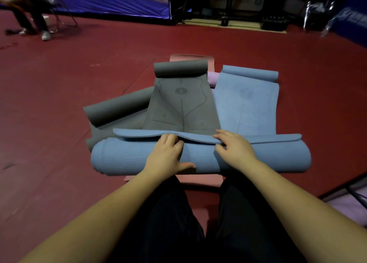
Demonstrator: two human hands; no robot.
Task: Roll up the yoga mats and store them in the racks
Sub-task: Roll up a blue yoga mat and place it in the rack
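A blue yoga mat (123, 159) lies rolled up across the floor in front of my knees, its loose end flap (143, 134) still lying flat on the far side. My left hand (166, 155) rests on top of the roll with fingers curled over its far edge by the flap. My right hand (234, 147) lies on the roll beside it, fingers spread over the same edge. Beyond it lie a grey mat (182, 108), partly rolled at its far end, a second blue mat (246, 104) and another grey roll (119, 108).
A pink mat (190, 57) and a lilac mat (213, 79) peek out from under the pile. The floor (59, 104) is red. A person sits on a chair (37, 16) at the far left by a blue banner (119, 0). Dark equipment (238, 14) stands at the back.
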